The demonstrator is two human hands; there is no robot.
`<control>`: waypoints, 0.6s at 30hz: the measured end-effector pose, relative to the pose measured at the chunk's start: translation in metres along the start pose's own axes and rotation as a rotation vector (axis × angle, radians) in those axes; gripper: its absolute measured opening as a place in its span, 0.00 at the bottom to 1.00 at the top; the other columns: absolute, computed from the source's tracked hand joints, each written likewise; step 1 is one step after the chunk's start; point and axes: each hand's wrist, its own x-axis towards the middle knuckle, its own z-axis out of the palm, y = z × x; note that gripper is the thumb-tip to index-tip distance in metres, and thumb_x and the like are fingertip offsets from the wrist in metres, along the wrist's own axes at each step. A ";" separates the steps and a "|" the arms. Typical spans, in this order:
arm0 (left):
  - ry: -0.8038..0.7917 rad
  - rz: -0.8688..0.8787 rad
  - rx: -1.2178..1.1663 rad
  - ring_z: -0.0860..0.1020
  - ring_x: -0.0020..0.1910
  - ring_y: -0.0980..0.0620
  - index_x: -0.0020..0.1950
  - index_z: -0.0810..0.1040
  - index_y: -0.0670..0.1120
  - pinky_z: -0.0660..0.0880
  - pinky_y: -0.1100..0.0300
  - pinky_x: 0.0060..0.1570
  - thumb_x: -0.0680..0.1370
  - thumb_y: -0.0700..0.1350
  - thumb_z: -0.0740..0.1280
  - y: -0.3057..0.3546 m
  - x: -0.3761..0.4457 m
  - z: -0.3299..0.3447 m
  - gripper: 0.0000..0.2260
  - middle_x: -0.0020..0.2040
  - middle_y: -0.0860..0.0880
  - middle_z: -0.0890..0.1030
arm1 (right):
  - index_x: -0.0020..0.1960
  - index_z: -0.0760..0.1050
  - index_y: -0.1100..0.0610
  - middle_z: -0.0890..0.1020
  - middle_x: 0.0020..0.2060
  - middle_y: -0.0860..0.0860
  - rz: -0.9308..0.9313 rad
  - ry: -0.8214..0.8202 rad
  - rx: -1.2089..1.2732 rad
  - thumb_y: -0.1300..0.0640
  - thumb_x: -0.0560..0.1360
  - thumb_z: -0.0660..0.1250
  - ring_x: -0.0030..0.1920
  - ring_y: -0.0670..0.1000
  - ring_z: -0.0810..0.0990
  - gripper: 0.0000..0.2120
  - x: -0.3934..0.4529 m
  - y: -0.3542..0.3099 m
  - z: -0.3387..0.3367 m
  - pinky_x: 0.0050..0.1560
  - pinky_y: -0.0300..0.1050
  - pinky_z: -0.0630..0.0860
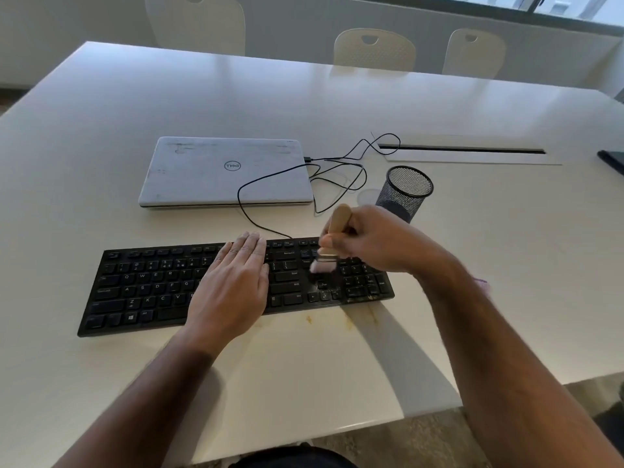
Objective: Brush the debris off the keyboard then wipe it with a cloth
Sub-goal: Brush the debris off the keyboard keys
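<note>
Keyboard (152, 288) near table (304, 383) front edge; left hand (233, 292) flat on keys; right hand (378, 241) grips brush (332, 238).

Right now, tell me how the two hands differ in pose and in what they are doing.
The left hand lies flat with straight fingers, pressing on the keyboard; the right hand grips a wooden brush. The left hand covers the middle keys; the right hand is over the keys nearer the number pad. Both are bare.
</note>
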 end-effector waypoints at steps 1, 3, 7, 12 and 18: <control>0.001 -0.001 0.000 0.58 0.81 0.52 0.80 0.63 0.42 0.55 0.52 0.80 0.84 0.52 0.47 0.000 0.000 0.000 0.27 0.80 0.45 0.64 | 0.45 0.83 0.49 0.86 0.41 0.49 0.000 0.012 0.029 0.50 0.82 0.71 0.43 0.49 0.84 0.07 0.000 -0.002 0.006 0.51 0.49 0.80; -0.001 -0.001 -0.001 0.58 0.81 0.52 0.80 0.63 0.43 0.55 0.51 0.80 0.84 0.53 0.47 0.000 0.000 0.000 0.27 0.80 0.45 0.64 | 0.47 0.84 0.54 0.86 0.40 0.52 0.014 0.034 0.032 0.50 0.82 0.70 0.41 0.53 0.83 0.10 0.000 -0.004 0.016 0.49 0.54 0.80; -0.002 -0.003 -0.001 0.57 0.81 0.52 0.81 0.62 0.43 0.54 0.53 0.80 0.84 0.53 0.46 0.001 0.000 -0.001 0.27 0.80 0.46 0.63 | 0.45 0.82 0.61 0.86 0.38 0.57 0.095 0.047 -0.004 0.51 0.82 0.70 0.38 0.57 0.84 0.14 -0.008 0.003 0.012 0.46 0.57 0.80; 0.002 -0.002 0.001 0.57 0.81 0.53 0.81 0.62 0.43 0.53 0.53 0.80 0.84 0.52 0.47 0.001 -0.001 -0.001 0.27 0.80 0.46 0.63 | 0.41 0.81 0.60 0.84 0.33 0.51 0.155 0.317 0.017 0.53 0.83 0.69 0.33 0.46 0.83 0.15 -0.015 0.008 0.021 0.38 0.44 0.79; 0.002 0.001 -0.012 0.56 0.81 0.53 0.81 0.61 0.43 0.54 0.52 0.80 0.84 0.53 0.47 0.001 -0.001 -0.001 0.27 0.80 0.46 0.63 | 0.33 0.72 0.58 0.77 0.27 0.50 0.253 0.424 -0.072 0.53 0.83 0.65 0.30 0.50 0.77 0.20 -0.034 0.006 0.056 0.34 0.46 0.70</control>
